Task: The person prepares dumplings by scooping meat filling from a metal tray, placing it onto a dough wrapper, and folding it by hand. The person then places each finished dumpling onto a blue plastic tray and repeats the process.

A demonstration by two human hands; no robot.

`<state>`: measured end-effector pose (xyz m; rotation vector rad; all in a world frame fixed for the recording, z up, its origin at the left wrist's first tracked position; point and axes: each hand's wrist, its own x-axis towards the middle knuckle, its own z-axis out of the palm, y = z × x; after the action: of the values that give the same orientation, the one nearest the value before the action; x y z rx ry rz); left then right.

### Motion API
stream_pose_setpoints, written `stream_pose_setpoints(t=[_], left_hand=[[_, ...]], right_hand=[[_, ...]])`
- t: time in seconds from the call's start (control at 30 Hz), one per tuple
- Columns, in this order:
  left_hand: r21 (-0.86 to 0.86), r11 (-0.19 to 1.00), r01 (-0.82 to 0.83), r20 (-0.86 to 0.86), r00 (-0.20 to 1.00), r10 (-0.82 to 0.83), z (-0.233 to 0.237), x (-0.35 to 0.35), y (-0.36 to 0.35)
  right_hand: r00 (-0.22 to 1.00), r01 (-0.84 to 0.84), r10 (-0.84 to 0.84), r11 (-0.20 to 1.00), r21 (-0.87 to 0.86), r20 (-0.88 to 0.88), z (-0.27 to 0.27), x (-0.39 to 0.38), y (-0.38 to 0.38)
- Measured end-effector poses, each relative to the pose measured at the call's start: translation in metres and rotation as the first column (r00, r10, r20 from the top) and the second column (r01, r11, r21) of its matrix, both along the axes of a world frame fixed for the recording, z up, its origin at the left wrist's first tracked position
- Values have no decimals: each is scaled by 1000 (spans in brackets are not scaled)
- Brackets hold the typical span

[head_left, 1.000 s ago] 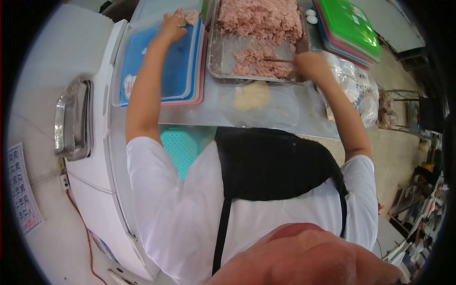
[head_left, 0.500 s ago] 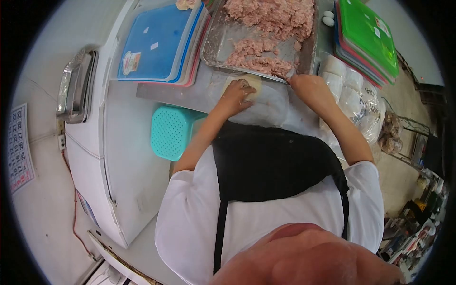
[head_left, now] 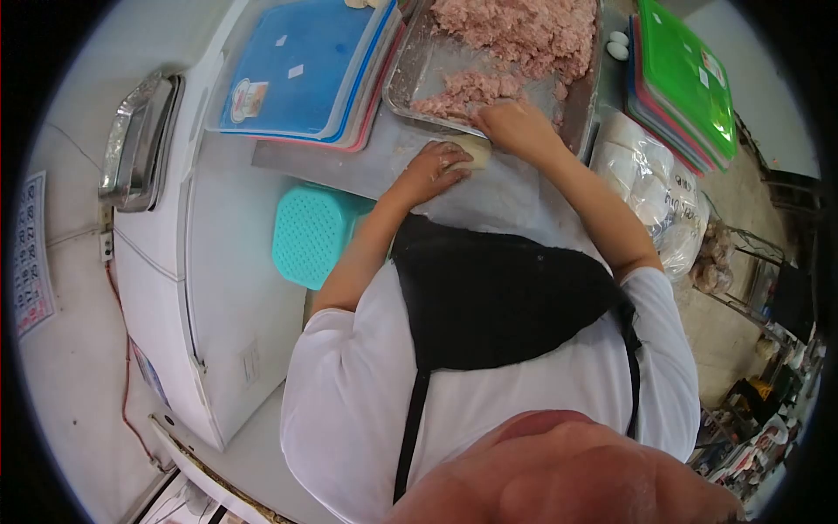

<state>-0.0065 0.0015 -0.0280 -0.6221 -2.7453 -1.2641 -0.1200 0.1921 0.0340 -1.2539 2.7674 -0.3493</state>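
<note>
My left hand [head_left: 429, 175] has its fingers bent and closed on the left side of a pale, flat dough wrapper [head_left: 474, 153], just below the metal tray. My right hand [head_left: 517, 129] is closed over the tray's near edge, its fingertips beside the meat; what it grips is hidden. Pink minced meat [head_left: 524, 31] fills the far part of the metal tray [head_left: 410, 74], with a smaller portion [head_left: 471, 87] close to the near edge. Clear plastic sheeting [head_left: 497, 196] lies on the metal table beneath the wrapper.
Blue-topped stacked lids [head_left: 301, 65] lie left of the tray, green-topped ones [head_left: 690, 74] to the right. Two white eggs [head_left: 617, 45] and plastic-wrapped white packs [head_left: 646, 162] are at the right. A turquoise perforated stool [head_left: 310, 236] stands below the table's left side.
My right hand has moved left along the tray edge to the nearer meat. My left hand's fingers have drawn closer together on the wrapper. The view has shifted slightly.
</note>
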Motion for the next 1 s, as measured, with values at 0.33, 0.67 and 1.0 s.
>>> stream_pose_setpoints(t=[0.33,0.67,1.0], left_hand=[[79,997,15,-54,998,-11,7,-5,-25],[269,960,78,-27,997,-73,53,-8,-53],[369,929,-15,127,991,-34,58,-17,-57]], right_hand=[[995,91,-94,986,137,18,27,1,13],[990,140,-141,901,409,-29,33,-12,-15],[727,405,-227,904,-137,648,40,6,33]])
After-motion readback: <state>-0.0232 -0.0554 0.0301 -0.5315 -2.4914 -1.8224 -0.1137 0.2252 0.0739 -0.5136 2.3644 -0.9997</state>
